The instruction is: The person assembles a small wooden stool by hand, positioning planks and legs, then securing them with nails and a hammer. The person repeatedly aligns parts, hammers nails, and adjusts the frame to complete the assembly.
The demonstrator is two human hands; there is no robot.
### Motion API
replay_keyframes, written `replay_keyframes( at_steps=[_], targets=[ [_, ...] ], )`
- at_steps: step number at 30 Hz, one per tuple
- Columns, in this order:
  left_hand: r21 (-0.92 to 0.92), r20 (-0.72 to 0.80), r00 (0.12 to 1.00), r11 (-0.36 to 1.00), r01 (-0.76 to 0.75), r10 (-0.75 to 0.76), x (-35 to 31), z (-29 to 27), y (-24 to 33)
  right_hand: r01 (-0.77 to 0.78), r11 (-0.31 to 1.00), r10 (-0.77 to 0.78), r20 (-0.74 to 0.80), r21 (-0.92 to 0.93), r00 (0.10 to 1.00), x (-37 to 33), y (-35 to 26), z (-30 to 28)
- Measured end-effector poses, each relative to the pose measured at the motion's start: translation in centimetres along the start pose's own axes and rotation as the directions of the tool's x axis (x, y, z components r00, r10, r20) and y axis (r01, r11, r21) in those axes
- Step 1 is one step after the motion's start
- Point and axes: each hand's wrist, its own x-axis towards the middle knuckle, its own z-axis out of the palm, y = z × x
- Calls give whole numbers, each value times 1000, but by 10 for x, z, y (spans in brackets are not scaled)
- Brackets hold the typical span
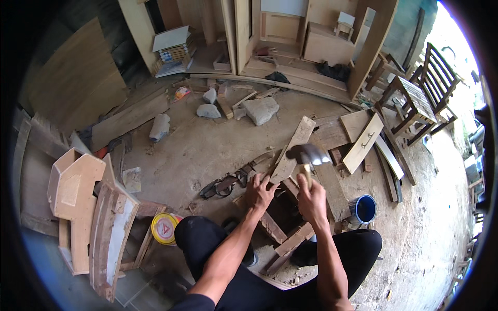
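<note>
My right hand is wrapped round the handle of a claw hammer, whose dark metal head is raised and slightly blurred over a pale wooden board. At that board's near left end, the fingers of my left hand are closed against its edge. Whether they also pinch something small, such as a nail, I cannot tell. Beneath both hands, between my knees, is a rough wooden frame of short planks around a dark opening. A wider plank leans to the right of the hammer.
A blue can stands by my right knee, a yellow-lidded tub by my left. Wooden furniture parts fill the left. Sandals, stones and a board with a handle lie ahead. Beyond are open cabinets and a slatted chair.
</note>
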Motion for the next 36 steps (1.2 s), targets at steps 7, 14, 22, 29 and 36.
replay_keyframes(
  at_steps=[7,14,22,29,36],
  targets=[
    [87,-69,997,996,-16,23,-6,6,1,565,599,-394,-406,567,825,-20,0,0],
    [77,-1,1000,997,-3,3,1,-9,9,-61,987,77,107,-147,991,4,10,28],
    [66,-37,999,998,-1,4,-8,6,-2,570,813,-471,-440,119,764,-25,-17,4],
    [103,-18,1000,995,2,0,-1,-6,4,-110,976,124,61,-188,990,1,22,38],
    [-32,-102,994,999,-29,26,-5,2,2,487,793,-420,-251,366,872,-18,-45,-9]
  ],
)
